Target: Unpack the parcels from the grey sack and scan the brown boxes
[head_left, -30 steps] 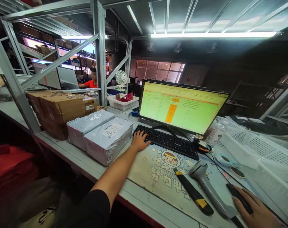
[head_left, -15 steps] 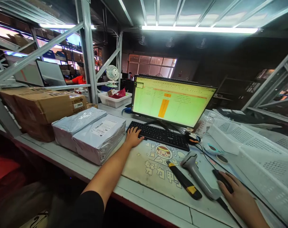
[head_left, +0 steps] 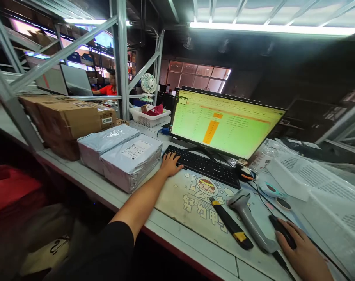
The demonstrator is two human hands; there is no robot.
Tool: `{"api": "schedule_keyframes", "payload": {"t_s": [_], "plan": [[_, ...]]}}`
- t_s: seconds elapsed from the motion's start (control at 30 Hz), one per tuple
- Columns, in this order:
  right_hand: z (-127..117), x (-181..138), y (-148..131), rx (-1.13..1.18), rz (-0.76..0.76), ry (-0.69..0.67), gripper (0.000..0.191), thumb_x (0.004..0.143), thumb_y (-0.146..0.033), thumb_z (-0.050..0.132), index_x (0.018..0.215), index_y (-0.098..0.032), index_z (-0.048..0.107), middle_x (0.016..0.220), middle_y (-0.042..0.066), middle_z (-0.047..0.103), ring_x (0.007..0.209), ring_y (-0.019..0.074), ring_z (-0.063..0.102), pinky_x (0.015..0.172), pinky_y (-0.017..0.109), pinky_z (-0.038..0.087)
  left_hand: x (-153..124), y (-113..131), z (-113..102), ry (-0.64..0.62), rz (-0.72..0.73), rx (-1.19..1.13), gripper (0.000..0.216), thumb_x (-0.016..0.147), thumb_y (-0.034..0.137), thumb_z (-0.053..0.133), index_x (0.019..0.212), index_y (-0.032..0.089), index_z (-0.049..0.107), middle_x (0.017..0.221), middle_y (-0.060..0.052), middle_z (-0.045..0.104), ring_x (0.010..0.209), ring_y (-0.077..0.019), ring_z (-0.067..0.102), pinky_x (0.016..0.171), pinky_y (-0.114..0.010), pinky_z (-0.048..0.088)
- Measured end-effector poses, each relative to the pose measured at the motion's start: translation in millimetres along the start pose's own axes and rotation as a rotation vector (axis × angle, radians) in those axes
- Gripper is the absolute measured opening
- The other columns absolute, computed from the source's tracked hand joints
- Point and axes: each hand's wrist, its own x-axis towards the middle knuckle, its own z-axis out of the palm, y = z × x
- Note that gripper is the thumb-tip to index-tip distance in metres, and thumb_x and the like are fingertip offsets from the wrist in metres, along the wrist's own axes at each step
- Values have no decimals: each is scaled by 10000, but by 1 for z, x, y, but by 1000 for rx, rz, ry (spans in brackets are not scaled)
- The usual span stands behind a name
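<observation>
My left hand [head_left: 171,165] rests with its fingers spread on the left end of a black keyboard [head_left: 205,166]. My right hand [head_left: 300,253] lies over a black mouse [head_left: 281,230] at the bottom right, fingers curved on it. Behind the keyboard stands a monitor [head_left: 224,125] showing a green spreadsheet with an orange column. Between my hands lie a grey barcode scanner [head_left: 249,222] and a black and yellow box cutter [head_left: 230,223] on a desk mat with a cartoon print [head_left: 192,203].
Two grey wrapped parcels [head_left: 121,156] and brown cartons [head_left: 66,121] sit left of the keyboard. White plastic baskets [head_left: 320,187] fill the right side. Metal rack posts [head_left: 120,58] stand behind. A person in red [head_left: 107,90] sits far back by a small fan [head_left: 148,84].
The view has shifted slightly. My left hand stays on the keyboard and my right hand stays on the mouse.
</observation>
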Motion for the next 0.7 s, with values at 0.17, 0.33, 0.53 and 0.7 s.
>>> {"api": "schedule_keyframes", "payload": {"t_s": [0.17,0.33,0.53,0.7], "plan": [[0,1,1,3,72,-44,717,834,-715,379,1310,-254,653,1327,171,641,1150,433,665,909,601,588,0,1,-4,-23,-11,-30,671,964,609,488,1534,256,486,1663,-79,357,1557,-348,238,1294,-539,141],[0,0,2,41,109,-64,723,827,-726,405,1344,-273,629,1364,161,615,1151,437,658,850,596,600,-2,2,-10,-73,-14,-51,695,979,613,447,1569,245,441,1694,-87,293,1578,-355,185,1295,-552,117],[3,1,7,22,91,-44,735,824,-717,400,1340,-255,644,1347,175,626,1163,447,652,910,617,580,-3,2,-11,-66,-11,-42,690,980,610,449,1563,240,449,1687,-91,308,1573,-358,199,1294,-548,123],[3,1,8,-7,90,-63,768,838,-731,353,1364,-242,623,1388,179,602,1180,454,641,888,631,579,-2,2,-8,-52,-8,-29,692,978,616,454,1562,245,450,1682,-86,318,1570,-353,207,1294,-544,131]]}}
